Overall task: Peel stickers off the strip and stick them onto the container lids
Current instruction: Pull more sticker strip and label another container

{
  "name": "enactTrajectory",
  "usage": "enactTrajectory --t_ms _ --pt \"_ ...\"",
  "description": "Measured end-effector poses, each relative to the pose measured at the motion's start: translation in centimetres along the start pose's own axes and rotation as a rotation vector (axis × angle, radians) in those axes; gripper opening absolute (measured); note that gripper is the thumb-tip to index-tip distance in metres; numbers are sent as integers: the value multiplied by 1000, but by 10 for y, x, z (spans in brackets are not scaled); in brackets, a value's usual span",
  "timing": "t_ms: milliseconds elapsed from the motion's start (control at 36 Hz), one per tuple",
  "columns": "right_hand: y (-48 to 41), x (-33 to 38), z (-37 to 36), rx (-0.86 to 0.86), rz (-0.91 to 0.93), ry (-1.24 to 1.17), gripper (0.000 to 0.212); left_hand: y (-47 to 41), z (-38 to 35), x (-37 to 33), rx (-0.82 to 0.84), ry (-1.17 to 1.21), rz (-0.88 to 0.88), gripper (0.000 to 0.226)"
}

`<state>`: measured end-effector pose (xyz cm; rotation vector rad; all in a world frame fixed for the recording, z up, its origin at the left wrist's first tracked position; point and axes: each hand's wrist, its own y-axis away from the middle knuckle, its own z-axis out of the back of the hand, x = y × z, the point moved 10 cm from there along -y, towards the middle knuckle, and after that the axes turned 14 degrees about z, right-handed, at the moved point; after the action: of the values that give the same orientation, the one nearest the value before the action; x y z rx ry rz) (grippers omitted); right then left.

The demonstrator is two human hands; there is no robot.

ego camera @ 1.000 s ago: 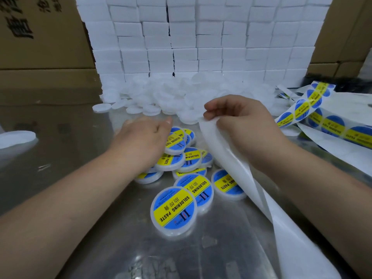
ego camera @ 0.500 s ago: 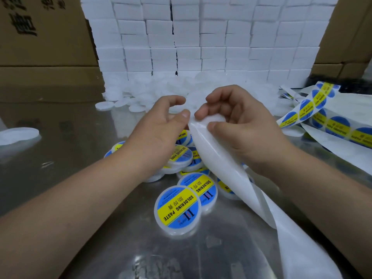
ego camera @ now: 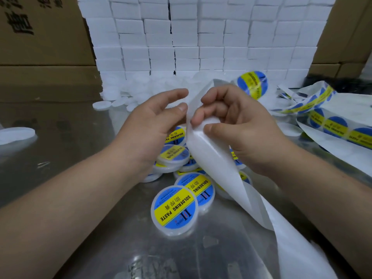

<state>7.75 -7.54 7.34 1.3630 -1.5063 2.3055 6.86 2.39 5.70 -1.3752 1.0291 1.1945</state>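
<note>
My right hand grips the white backing strip, thumb pressed on its front and fingers curled behind. The strip folds over those fingers, and a blue-and-yellow sticker shows just beyond them. The emptied strip trails down to the lower right. My left hand hovers beside the fold with loose fingers, its thumb tip touching the strip's edge. Below both hands lies a pile of labelled lids reading "SOLDERING PASTE". More strip with stickers lies at the right.
Bare white lids are heaped behind the hands, and one lies apart at the left. A wall of white boxes stands at the back between cardboard cartons. The table is shiny metal.
My left hand lifted off the labelled lids and came up to the strip. My right hand rose and fed the strip along, so a sticker now shows past its fingers.
</note>
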Motion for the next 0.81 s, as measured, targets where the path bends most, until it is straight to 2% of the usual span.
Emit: enactTrajectory --t_ms 56,139,222,306,389,444,583,806 --pt "0 -1 -1 -1 -11 1 33 -2 -1 1 57 114 32 27" --pt "1 -4 -1 -12 -25 6 35 -2 -3 1 136 267 70 50" --pt "1 -2 4 -71 -11 -16 27 -2 -2 -1 147 354 78 52" --pt "1 1 10 -137 22 -17 24 -2 -1 -1 132 380 93 41" --pt "0 4 13 -154 40 4 24 -1 -3 -3 156 377 87 10" --pt "1 4 10 -122 27 21 24 -2 -1 -1 166 413 103 13" --pt "4 -1 1 -20 -26 80 25 0 -9 2 241 533 172 57" --pt "11 -12 -18 159 -130 38 25 -2 -3 5 178 679 254 57"
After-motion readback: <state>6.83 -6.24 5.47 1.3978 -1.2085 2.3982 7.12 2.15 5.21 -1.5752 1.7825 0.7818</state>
